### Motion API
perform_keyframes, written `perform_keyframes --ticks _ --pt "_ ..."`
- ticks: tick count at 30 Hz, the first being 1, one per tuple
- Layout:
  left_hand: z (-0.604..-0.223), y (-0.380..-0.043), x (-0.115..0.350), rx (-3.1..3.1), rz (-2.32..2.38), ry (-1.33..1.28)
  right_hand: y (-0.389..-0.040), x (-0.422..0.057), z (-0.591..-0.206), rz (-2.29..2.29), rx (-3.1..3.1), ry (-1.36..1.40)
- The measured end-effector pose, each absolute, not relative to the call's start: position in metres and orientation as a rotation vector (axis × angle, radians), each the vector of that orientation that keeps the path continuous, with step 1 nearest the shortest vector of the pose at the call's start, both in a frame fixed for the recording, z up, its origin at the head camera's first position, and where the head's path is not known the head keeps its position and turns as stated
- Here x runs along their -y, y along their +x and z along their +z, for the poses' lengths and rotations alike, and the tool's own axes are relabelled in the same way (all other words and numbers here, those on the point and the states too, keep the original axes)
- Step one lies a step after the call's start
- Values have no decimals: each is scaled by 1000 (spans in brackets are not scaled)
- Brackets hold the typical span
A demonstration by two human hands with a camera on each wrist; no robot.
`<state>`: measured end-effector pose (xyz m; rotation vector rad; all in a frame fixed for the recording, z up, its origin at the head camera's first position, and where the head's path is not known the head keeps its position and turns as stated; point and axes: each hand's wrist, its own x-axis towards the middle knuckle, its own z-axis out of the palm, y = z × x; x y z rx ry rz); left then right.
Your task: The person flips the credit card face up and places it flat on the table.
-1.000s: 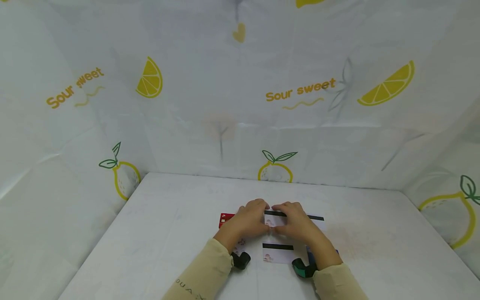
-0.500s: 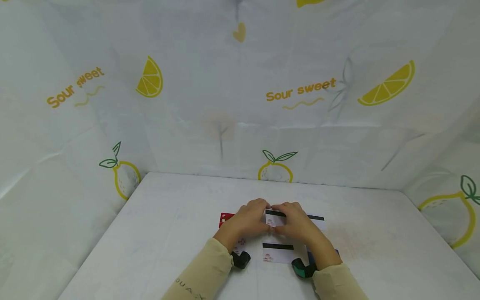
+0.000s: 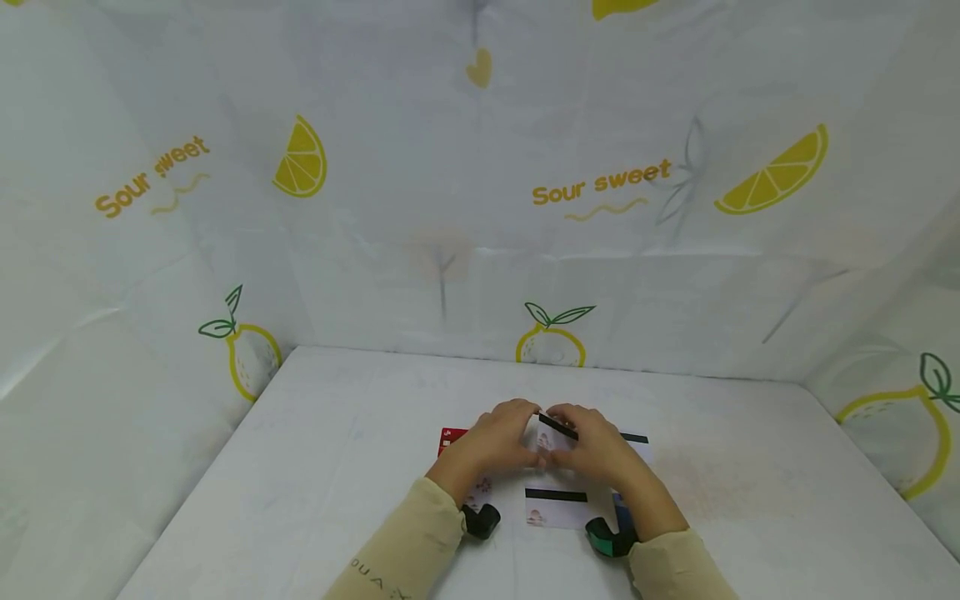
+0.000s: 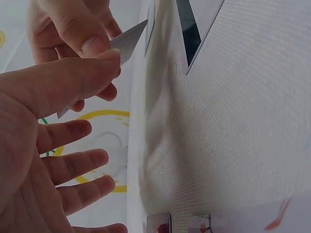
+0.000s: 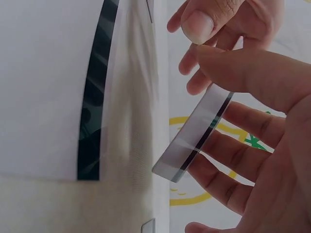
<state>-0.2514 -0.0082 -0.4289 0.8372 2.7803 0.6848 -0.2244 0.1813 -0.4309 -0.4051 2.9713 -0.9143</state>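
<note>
Between both hands, a little above the table, a white card with a black magnetic stripe (image 3: 551, 435) is held tilted. My right hand (image 3: 600, 446) pinches it; in the right wrist view the card (image 5: 187, 141) slants between thumb and fingers. On its other side is my left hand (image 3: 491, 442), with the thumb over the card (image 4: 130, 43) in the left wrist view, touching or nearly touching the right thumb. That hand's lower fingers are spread; its exact grip is partly hidden. Directly below lies another white striped card (image 3: 557, 510), flat.
A red card (image 3: 452, 437) lies behind the left forearm, and a pink-patterned white card (image 3: 480, 493) is partly under that wrist. Beyond the right hand lies a striped white card (image 3: 639, 445); a blue card (image 3: 621, 507) is mostly covered by the right wrist. Lemon-print sheeting (image 3: 375, 275) encloses the white table (image 3: 337, 467).
The held card has turned, its stripe now sloping down to the right and its left edge shifted slightly right. Both hands have barely moved. The cards on the table stay put.
</note>
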Motion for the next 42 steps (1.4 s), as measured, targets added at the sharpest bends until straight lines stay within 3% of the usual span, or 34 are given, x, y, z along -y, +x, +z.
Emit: perform_keyframes --ticks 12,42 --pt "-427 -250 7 -2751 705 811 -223 -180 -428 -1164 -2822 -301" --pt "-426 -250 12 -2743 753 816 -221 -185 -423 -1681 -2485 -400"
